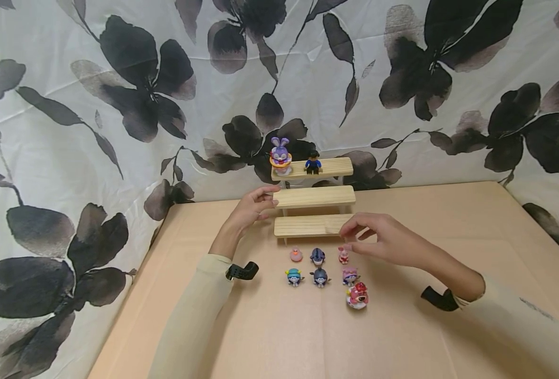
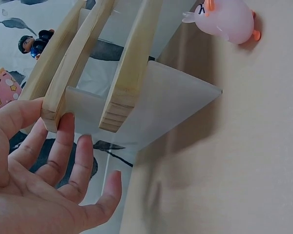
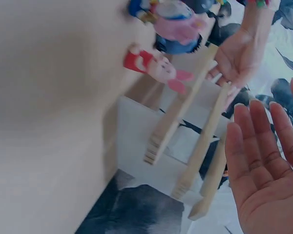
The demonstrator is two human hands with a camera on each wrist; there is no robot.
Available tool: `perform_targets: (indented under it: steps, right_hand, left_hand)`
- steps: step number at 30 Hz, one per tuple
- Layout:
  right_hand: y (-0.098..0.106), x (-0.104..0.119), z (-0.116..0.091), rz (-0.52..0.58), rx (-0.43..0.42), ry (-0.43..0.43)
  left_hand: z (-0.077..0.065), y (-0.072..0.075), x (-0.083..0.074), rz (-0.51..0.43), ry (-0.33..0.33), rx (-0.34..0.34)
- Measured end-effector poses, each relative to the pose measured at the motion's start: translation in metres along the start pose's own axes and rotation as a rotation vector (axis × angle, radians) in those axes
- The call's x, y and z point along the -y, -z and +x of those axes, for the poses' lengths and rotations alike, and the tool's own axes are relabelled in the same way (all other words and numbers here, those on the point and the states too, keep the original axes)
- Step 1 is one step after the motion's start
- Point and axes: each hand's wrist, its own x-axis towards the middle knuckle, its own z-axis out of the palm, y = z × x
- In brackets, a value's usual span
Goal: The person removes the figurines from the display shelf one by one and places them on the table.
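A three-tier wooden display stand (image 1: 315, 197) with pale side panels (image 2: 180, 97) stands at the back of the table. My left hand (image 1: 252, 209) pinches the left end of its middle shelf (image 2: 51, 109) between thumb and fingers. Beside the right end of the lowest shelf (image 1: 308, 226) is my right hand (image 1: 383, 237), its fingers extended and holding nothing in the right wrist view. A purple rabbit figure (image 1: 280, 155) and a small dark-haired figure in blue (image 1: 313, 163) stand on the top shelf. Nearest my right hand, a pink-eared piglet figure (image 1: 343, 255) stands on the table.
Before the stand are a pink duck-like figure (image 1: 296, 255), a dark blue figure (image 1: 317, 256), a teal-hatted figure (image 1: 294, 277), a grey-blue figure (image 1: 320, 277), a pink-hooded figure (image 1: 350, 276) and a red-pink bear figure (image 1: 357, 296). Floral cloth (image 1: 308, 79) hangs behind.
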Motion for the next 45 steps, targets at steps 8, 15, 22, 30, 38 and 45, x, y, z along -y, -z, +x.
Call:
perform_targets:
  steps: [8,15,22,30,38,45]
  right_hand:
    - [0.010,0.000,0.023,-0.022,-0.063,-0.050]
    - [0.015,0.001,0.041,-0.010,-0.114,-0.066]
    - [0.019,-0.001,0.060,-0.008,-0.197,-0.046]
    - [0.025,-0.006,0.081,0.014,-0.302,-0.062]
    - [0.029,-0.013,0.100,0.009,-0.333,-0.084]
    - [0.033,-0.014,0.113,0.035,-0.352,-0.087]
  left_hand:
    - [0.002,0.000,0.003,-0.002,0.003,0.005]
    - [0.001,0.000,0.003,0.004,0.008,0.003]
    - [0.001,0.000,0.001,0.014,0.004,0.002]
    - [-0.001,0.000,0.000,0.009,0.006,0.003]
    - [0.000,0.000,0.000,0.011,0.010,0.000]
    - [0.000,0.001,-0.001,0.003,0.007,0.002]
